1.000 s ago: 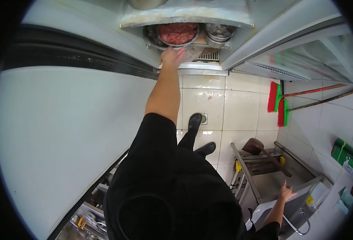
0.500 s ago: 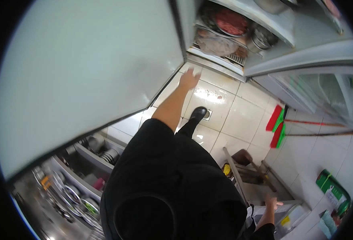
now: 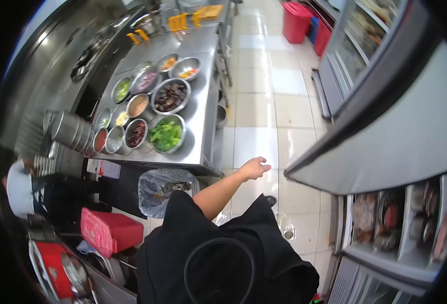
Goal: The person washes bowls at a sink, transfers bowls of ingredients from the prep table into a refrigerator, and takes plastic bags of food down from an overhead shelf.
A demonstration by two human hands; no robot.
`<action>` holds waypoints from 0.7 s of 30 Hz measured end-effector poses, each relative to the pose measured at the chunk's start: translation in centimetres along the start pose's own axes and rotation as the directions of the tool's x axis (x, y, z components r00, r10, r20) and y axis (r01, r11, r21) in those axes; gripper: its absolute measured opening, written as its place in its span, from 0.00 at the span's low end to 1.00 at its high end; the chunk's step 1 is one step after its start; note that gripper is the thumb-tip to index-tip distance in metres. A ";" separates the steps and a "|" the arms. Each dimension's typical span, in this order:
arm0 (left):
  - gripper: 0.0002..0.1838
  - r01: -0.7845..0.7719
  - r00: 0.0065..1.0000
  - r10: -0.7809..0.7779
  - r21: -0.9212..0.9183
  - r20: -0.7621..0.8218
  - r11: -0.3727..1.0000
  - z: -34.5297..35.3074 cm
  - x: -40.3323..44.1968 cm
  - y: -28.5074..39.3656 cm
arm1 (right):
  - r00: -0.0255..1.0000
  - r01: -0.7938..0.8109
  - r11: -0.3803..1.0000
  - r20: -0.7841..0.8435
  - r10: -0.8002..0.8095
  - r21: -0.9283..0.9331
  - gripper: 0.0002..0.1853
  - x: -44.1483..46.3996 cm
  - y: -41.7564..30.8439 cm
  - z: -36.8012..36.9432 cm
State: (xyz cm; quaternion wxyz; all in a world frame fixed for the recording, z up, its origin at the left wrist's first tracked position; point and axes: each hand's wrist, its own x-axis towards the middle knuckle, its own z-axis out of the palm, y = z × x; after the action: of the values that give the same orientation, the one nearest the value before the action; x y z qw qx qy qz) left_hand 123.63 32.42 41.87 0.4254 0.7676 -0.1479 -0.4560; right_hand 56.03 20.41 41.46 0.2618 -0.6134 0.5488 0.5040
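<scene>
My left hand (image 3: pixel 255 168) reaches out over the tiled floor with nothing in it, its fingers apart. Just right of it, not touching, is the near corner of an open fridge door (image 3: pixel 385 131). To its left stands a steel table (image 3: pixel 203 139) bearing several metal bowls, among them a bowl of green leafy vegetables (image 3: pixel 167 134) and a bowl of dark pieces (image 3: pixel 170 96). A bin lined with clear plastic (image 3: pixel 150 195) sits below the table's near end. My right hand is out of the frame.
The open fridge shelves (image 3: pixel 403 213) hold meat and metal pots. A red bin (image 3: pixel 99 230) stands at the left, near a person in a white top (image 3: pixel 20 190). Farther off are another red bin (image 3: pixel 295 23) and a glass-fronted fridge (image 3: pixel 352 45). A floor drain (image 3: pixel 288 234) lies by my foot.
My view has swung left, from the open fridge and brooms to the table of bowls and the aisle. My left hand stays stretched out; my right hand has left the view.
</scene>
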 end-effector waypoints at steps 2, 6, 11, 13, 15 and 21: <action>0.34 -0.080 0.995 0.072 -0.114 -0.072 0.990 -4.1 -0.7 1.9 | 0.992 0.130 0.987 0.009 -0.130 -0.096 0.48 1.9 -5.1 -5.3; 0.34 -0.260 0.935 0.210 -0.148 -0.284 0.954 -14.5 -0.6 8.2 | 0.831 0.524 0.784 0.000 -0.556 -0.333 0.54 6.5 -21.1 -15.7; 0.32 -0.442 0.672 0.499 0.245 -0.547 0.863 -33.5 -0.5 17.3 | 0.538 0.475 0.401 -0.102 -0.837 -0.783 0.41 -5.4 -52.9 -27.1; 0.30 -0.477 0.673 0.469 0.149 -0.572 0.866 -40.8 -1.8 22.7 | 0.511 0.136 0.471 -0.345 -0.787 -0.872 0.42 -3.8 -58.9 -29.0; 0.30 -0.536 0.580 0.494 0.153 -0.648 0.830 -45.7 -1.0 27.4 | 0.805 -0.007 0.528 -0.318 -0.500 -0.849 0.44 -4.2 -63.1 -33.2; 0.32 -0.544 0.640 0.559 0.203 -0.527 0.814 -47.6 5.3 34.1 | 0.964 0.065 0.776 0.239 0.112 -0.628 0.44 -3.9 -69.1 -43.5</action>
State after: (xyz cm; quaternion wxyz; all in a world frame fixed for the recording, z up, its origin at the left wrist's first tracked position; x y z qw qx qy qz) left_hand 171.27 33.55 76.32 0.5580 0.7901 -0.2478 -0.0550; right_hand 135.56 1.97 44.36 0.1055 -0.5861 0.3163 0.7384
